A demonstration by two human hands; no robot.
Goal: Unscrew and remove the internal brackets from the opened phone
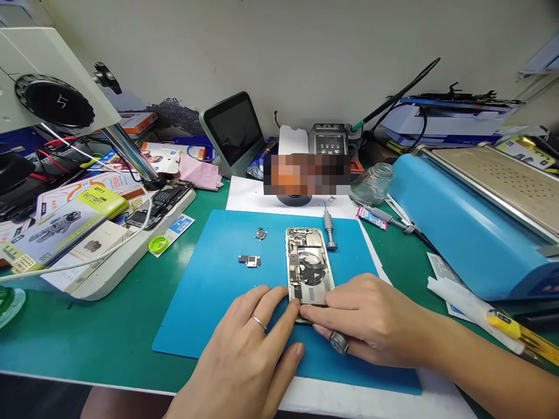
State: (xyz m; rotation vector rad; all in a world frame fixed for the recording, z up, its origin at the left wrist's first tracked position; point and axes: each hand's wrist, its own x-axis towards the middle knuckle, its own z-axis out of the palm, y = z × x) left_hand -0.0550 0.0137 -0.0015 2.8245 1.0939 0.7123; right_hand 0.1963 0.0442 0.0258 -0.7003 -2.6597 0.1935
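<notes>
An opened phone (pixel 311 267) lies on a blue mat (pixel 196 302), its inner parts showing. My left hand (pixel 257 343) rests at the phone's lower left, index fingertip on its lower end, fingers apart, holding nothing. My right hand (pixel 375 323) is at the lower right of the phone, its index fingertip touching the lower end. A screwdriver (pixel 339 342) is held in its curled fingers, with the round end showing. Left of the phone lie a small circuit board (pixel 261 234) and a small metal-covered part (pixel 250 261). Another screwdriver (pixel 330 230) lies at the phone's upper right.
A glass jar (pixel 372 184) and a blue machine (pixel 463 227) stand on the right. Behind the mat are a grey screen device (pixel 233 131) and a soldering station (pixel 329 138). Boxes (pixel 65 224) and a microscope stand (pixel 131 151) occupy the left. A yellow cutter (pixel 519 334) lies at right.
</notes>
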